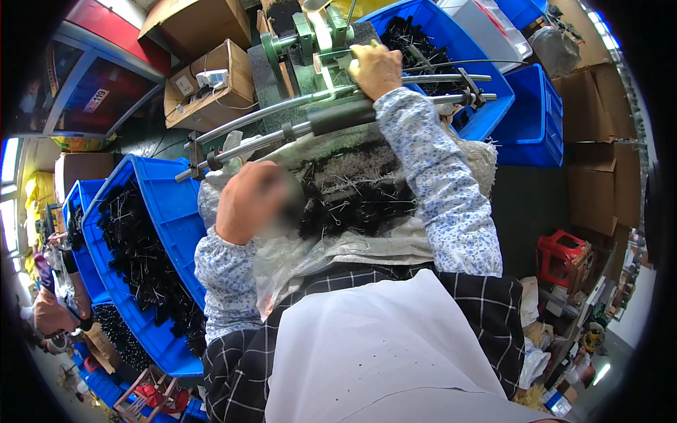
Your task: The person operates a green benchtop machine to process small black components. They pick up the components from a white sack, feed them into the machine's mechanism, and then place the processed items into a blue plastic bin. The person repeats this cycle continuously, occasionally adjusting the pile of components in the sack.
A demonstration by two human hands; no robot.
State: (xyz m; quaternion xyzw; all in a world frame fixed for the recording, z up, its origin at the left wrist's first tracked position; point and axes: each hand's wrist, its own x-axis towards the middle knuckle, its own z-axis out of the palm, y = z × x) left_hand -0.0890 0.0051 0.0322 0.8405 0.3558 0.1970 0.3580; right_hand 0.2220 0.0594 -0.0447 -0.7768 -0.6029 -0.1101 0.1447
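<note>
My right hand (376, 68) reaches forward to a green metal press machine (310, 42) and rests at its lit work spot, fingers curled around something too small to make out. My left hand (247, 201) hovers low over a heap of small black parts with thin wire pins (356, 194) lying on a plastic sheet in my lap; its fingers are blurred and I cannot tell if they hold a part. Two long metal rods (282, 130) run across in front of the machine, between the hands.
A blue plastic bin (166, 211) full of the same black parts stands at my left, with more blue bins behind it. Another blue bin (451, 42) of parts sits behind the machine, an empty one (532, 120) to the right. Cardboard boxes (211, 84) and a red stool (560, 254) surround.
</note>
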